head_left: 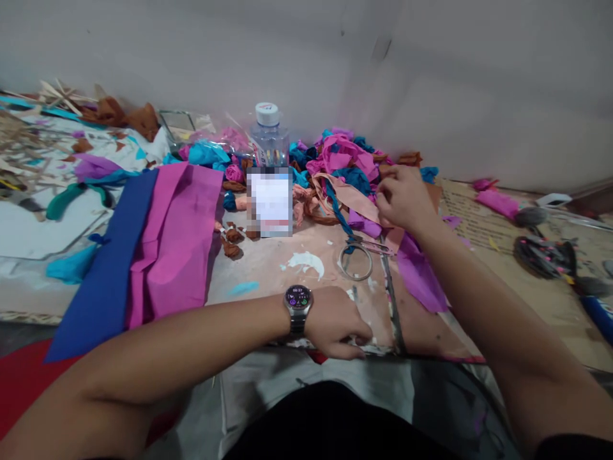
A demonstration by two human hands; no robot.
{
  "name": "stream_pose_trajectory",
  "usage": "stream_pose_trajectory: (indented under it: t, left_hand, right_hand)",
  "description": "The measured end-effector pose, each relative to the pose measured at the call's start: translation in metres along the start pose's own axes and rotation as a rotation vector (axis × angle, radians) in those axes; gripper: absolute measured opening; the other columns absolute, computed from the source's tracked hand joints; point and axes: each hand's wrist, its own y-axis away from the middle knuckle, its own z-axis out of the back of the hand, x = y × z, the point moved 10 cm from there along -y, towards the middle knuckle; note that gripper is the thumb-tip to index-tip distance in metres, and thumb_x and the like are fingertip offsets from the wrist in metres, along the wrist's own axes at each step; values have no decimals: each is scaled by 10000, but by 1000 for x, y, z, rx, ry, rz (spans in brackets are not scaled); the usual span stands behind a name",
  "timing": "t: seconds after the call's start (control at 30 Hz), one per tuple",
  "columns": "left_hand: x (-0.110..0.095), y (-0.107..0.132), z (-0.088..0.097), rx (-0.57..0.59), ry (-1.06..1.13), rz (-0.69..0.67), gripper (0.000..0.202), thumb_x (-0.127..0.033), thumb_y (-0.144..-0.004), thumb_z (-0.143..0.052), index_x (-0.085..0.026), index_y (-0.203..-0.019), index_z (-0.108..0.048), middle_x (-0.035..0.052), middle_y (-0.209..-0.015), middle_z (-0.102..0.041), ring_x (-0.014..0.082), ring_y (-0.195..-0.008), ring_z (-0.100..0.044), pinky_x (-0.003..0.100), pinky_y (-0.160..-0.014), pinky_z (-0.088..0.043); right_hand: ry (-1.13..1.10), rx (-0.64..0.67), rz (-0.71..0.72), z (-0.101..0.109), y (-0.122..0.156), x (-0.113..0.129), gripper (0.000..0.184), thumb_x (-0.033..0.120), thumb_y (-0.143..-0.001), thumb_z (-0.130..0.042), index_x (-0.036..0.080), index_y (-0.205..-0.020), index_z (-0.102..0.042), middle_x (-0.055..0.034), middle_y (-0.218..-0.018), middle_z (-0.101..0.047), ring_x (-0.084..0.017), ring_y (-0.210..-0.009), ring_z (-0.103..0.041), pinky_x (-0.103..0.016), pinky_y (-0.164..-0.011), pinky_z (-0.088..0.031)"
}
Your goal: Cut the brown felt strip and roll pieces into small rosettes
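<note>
While the right hand point(405, 199) bends its fingers at the end of a long peach paper strip point(353, 197) before the multicoloured crumpled-paper heap point(345, 156), the left hand point(335, 322) curls at the table's front edge; whether either grips anything, I cannot tell. Print on the brown cardboard sheet point(469, 220) is illegible. The paint-smeared tan tabletop point(265, 263) meets a grey wall point(306, 64).

Craft workspace, crumpled coloured paper point(352, 156), green-handled tool point(64, 200), wooden strips point(22, 135), paint-smeared work surface point(268, 265)
</note>
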Motion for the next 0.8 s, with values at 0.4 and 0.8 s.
stream_pose_trajectory:
  t: [0.4,0.8]
  left_hand:
    - [15,5,23,-133,96,77,297,-493,-944,-604,-227,-906,-730,21,-647,-704,155,-630,-664,268,-579,-373]
    - [84,30,62,-735,939,364,566,-611,-906,-670,-148,-1233,-646,-7,-763,-585,107,-639,-513,234,-628,-420]
  right_hand:
    - [-79,127,-347,23,-18,-90,347,391,-897,-646,72,-964,-766,-141,-936,-746,-127,-804,-633,-341,-780,-412]
    - [-690,-377,-452,135,46,-49,283,360,-1002,-524,159,-1096,-700,-139,-1107,-737,-195,-1037,-677,-361,-905,-506]
